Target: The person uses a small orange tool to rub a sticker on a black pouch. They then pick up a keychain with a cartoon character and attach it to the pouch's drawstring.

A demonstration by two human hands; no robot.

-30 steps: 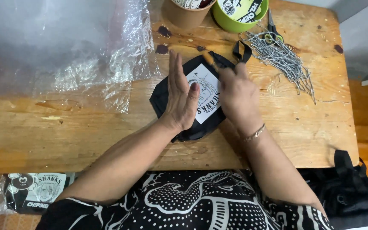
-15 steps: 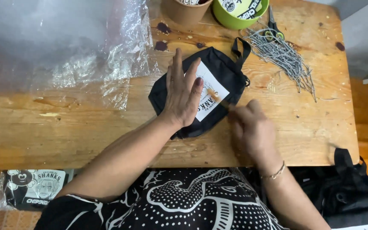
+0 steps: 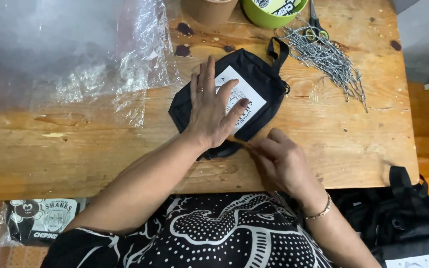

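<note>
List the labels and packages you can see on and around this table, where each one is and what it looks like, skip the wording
White label: rectangular, with black print, on the black pouch at table centre, partly under the left hand.
Bagged pouch: bottom left below the table edge, black with a white printed label, in clear plastic.
Green bowl: top edge, holding printed black-and-white pieces.
White label: bottom right corner, on black fabric, mostly cut off.
</note>
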